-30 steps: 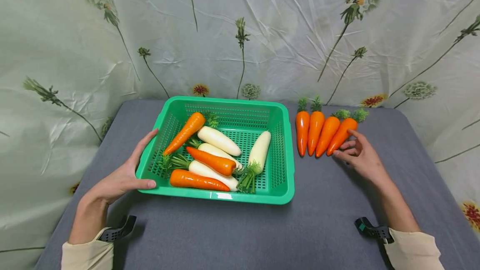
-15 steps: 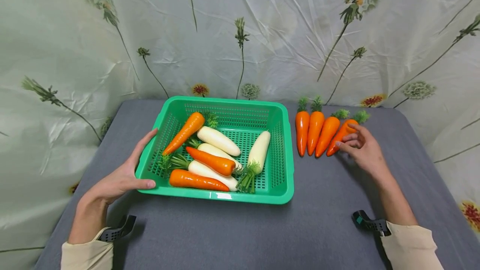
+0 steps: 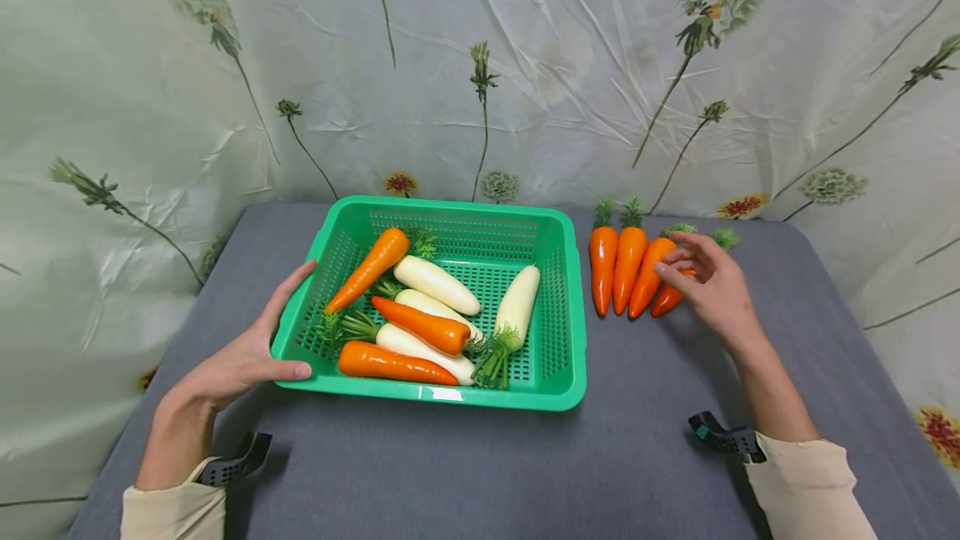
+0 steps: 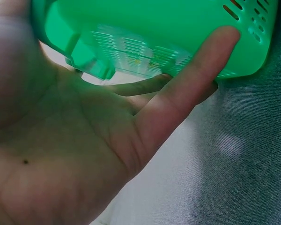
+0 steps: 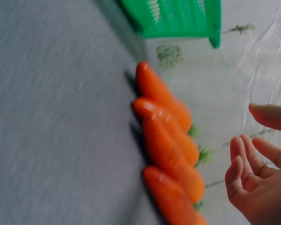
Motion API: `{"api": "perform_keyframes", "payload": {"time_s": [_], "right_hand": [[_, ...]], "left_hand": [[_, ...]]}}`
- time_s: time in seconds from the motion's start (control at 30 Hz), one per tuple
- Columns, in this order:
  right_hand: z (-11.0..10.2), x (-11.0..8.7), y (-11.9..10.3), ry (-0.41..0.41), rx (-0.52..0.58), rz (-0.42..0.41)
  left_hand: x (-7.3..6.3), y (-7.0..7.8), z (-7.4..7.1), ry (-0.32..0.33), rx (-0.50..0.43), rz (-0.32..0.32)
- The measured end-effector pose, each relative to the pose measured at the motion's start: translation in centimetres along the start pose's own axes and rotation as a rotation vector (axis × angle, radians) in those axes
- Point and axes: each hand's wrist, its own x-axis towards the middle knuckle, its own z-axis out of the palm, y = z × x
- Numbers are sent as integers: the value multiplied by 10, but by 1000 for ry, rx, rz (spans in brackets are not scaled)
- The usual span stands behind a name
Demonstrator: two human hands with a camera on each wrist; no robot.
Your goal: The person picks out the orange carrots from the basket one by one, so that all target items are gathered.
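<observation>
My left hand point(image 3: 240, 354) holds a green basket point(image 3: 487, 397) by its left end, thumb on the front corner and a fingertip over the side rim. In the left wrist view, its other fingers lie along the basket's outer wall point(image 4: 131, 21). Several orange carrots with leafy tops lie in a row right of the basket. Over the rightmost carrot point(image 3: 666, 301) hovers my right hand point(image 3: 712, 294), fingers loosely bent with nothing between them. It hides much of that carrot, its fingertips overlapping the neighbouring carrot point(image 3: 648, 280). The right wrist view shows the hand apart from the carrots point(image 5: 171, 154).
Inside the basket lie three carrots point(image 3: 423, 326) and several white radishes point(image 3: 517, 302), one standing apart on the right. A grey cloth point(image 3: 480, 473) covers the table. Behind it hangs a pale curtain point(image 3: 420, 107) printed with dandelions.
My right hand has left the rightmost carrot's side and moved leftward and slightly away, over the two rightmost carrots. The left hand and the basket keep their place.
</observation>
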Motion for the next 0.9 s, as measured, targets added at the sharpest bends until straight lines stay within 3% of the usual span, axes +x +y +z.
{"api": "perform_keyframes", "payload": {"time_s": [0.33,0.57,0.9], "right_hand": [[16,1,-33,-88,134,-78],[40,0,-51,-163,251,-134],[71,1,-69,-248,304,-201]], "left_hand": [[0,0,0,0,1,-5],[0,-1,-1,3,17,2],[-1,-1,-1,6,14,7]]}}
